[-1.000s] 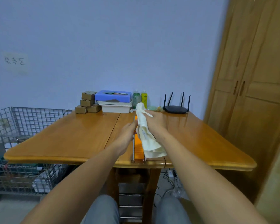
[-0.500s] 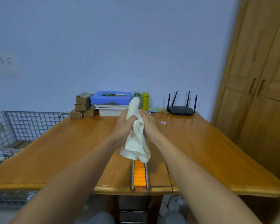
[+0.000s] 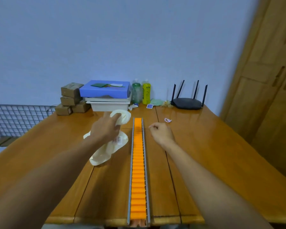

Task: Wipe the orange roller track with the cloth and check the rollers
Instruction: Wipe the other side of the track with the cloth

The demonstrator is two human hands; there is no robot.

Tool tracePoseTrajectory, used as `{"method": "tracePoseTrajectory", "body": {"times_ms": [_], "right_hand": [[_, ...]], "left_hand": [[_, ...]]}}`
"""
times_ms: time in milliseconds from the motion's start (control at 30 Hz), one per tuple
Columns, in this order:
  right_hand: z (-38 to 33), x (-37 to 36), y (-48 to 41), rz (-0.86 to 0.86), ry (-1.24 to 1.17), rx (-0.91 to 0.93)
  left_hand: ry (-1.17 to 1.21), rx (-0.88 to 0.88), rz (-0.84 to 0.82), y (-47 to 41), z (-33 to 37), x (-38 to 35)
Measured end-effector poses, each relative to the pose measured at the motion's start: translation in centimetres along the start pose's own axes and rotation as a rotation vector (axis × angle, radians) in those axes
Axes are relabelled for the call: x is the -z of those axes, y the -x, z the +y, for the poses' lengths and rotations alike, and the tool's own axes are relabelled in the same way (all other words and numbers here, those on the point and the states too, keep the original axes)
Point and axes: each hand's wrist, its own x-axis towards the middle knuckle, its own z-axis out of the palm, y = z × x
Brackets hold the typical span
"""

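On the wooden table (image 3: 221, 154) the orange roller track (image 3: 137, 162) runs from the near edge straight away, bare wood on both sides, with the cloth (image 3: 106, 154) just left of it, bunched in the gripping left hand (image 3: 105, 131), and the right hand (image 3: 162, 133), loosely curled and empty, just right.

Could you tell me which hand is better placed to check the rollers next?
Probably the right hand: it is empty beside the orange roller track, while the left hand grips the cloth.
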Motion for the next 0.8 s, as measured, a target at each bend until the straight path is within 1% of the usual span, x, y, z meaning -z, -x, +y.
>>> {"method": "tracePoseTrajectory", "body": {"times_ms": [133, 233, 433, 533, 700, 800], "right_hand": [[1.7, -1.6, -2.4, -0.043, 0.028, -0.041], [2.4, -2.7, -4.6, -0.038, 0.054, -0.044], [3.4, -4.4, -8.8, -0.055, 0.144, -0.046], [4.0, -5.4, -10.6, -0.067, 0.198, -0.044], [5.0, -6.8, -12.9, -0.067, 0.176, -0.011], [5.5, -7.2, -13.5, -0.069, 0.192, 0.014]], "left_hand": [[-0.073, 0.016, -0.034, -2.6, -0.3, -3.4], [-0.123, 0.021, -0.070, -4.9, -0.1, -5.5], [-0.110, 0.022, -0.154, -9.1, 0.4, -9.9], [-0.093, 0.050, -0.128, -10.5, 0.4, -11.6], [-0.071, 0.100, -0.048, -13.1, -0.5, -13.6], [-0.060, 0.073, -0.064, -14.3, -1.0, -14.6]]}}
